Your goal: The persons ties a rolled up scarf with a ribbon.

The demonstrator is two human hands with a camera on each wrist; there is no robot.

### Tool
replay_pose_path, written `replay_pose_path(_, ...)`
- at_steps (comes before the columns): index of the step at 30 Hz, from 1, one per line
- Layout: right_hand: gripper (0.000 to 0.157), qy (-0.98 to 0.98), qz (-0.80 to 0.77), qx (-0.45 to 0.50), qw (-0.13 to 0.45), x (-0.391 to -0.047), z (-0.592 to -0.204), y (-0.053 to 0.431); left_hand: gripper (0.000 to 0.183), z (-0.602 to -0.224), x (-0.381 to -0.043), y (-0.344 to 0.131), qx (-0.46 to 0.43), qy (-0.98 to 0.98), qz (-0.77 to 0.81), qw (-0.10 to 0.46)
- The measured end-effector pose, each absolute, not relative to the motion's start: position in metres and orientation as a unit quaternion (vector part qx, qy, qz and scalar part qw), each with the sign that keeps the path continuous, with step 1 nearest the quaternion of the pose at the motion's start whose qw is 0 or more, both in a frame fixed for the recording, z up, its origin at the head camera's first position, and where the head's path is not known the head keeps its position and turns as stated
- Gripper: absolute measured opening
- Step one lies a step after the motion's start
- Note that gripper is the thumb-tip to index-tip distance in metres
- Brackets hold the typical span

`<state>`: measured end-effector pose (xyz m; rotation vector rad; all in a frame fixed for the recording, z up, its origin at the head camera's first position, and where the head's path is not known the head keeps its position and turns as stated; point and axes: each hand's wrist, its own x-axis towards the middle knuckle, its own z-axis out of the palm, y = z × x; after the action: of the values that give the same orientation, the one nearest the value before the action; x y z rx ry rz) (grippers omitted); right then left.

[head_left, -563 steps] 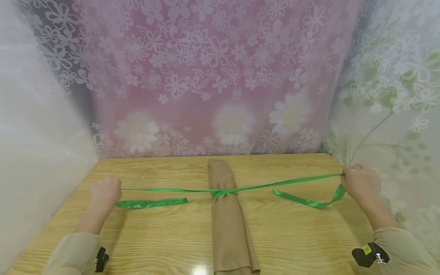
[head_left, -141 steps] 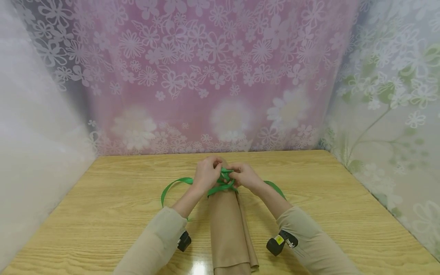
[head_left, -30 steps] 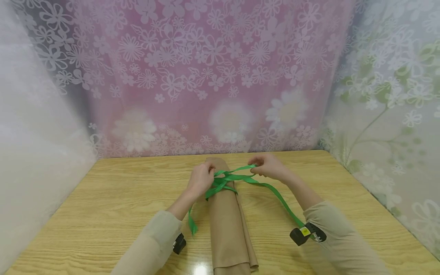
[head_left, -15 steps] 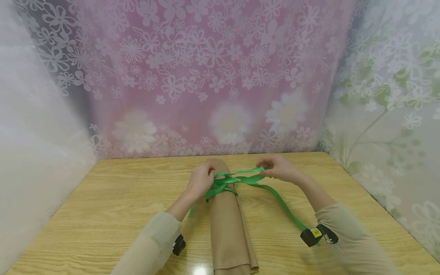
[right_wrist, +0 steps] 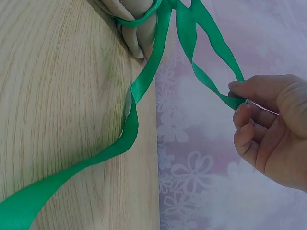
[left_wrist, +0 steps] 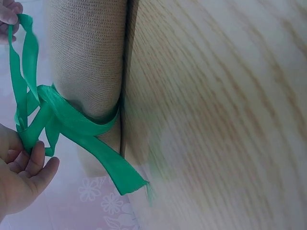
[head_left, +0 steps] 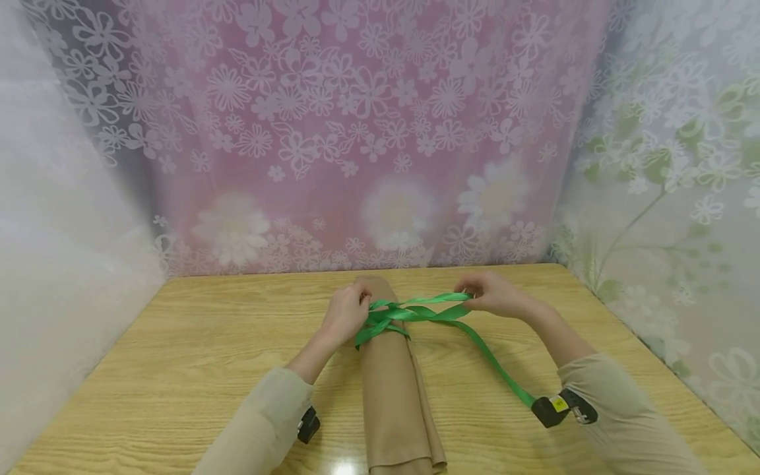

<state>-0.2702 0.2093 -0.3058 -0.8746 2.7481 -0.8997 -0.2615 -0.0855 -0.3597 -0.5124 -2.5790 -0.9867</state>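
Observation:
A tan rolled cloth (head_left: pixel 392 402) lies lengthwise on the table, cinched near its far end by a green ribbon (head_left: pixel 388 326). At the roll's left side my left hand (head_left: pixel 346 311) pinches ribbon close to the knot. To the right of the roll, my right hand (head_left: pixel 495 295) holds the tip of a drawn-out ribbon loop (right_wrist: pixel 194 64) between thumb and fingers. One ribbon tail (right_wrist: pixel 96 155) runs from the knot down toward my right forearm. The other tail (left_wrist: pixel 120 172) hangs on the roll's left side, in the left wrist view.
The wooden table (head_left: pixel 237 369) reaches back to a pink flowered curtain (head_left: pixel 368 132). Pale sheeting (head_left: pixel 65 198) stands at the left and a flowered sheet (head_left: pixel 683 218) at the right. Black wrist cameras (head_left: pixel 549 410) sit below both forearms.
Earlier my hands held the ribbon wide apart, then met over the knot. Over the last second my right hand has moved right, stretching the loop, while my left stays by the roll.

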Motion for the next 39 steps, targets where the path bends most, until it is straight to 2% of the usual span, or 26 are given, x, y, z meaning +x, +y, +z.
replay_pose_path(33,0.03,0.925,-0.254,-0.281,0.023,-0.263,-0.303,0.248,0.01,-0.364,-0.261,-0.084,-0.186,-0.909,-0.334,0.168)
replay_pose_path(39,0.03,0.924,-0.266,-0.274,0.032,-0.261,-0.301,0.252,0.008,-0.364,-0.263,-0.083,-0.195,-0.906,-0.336,0.171)
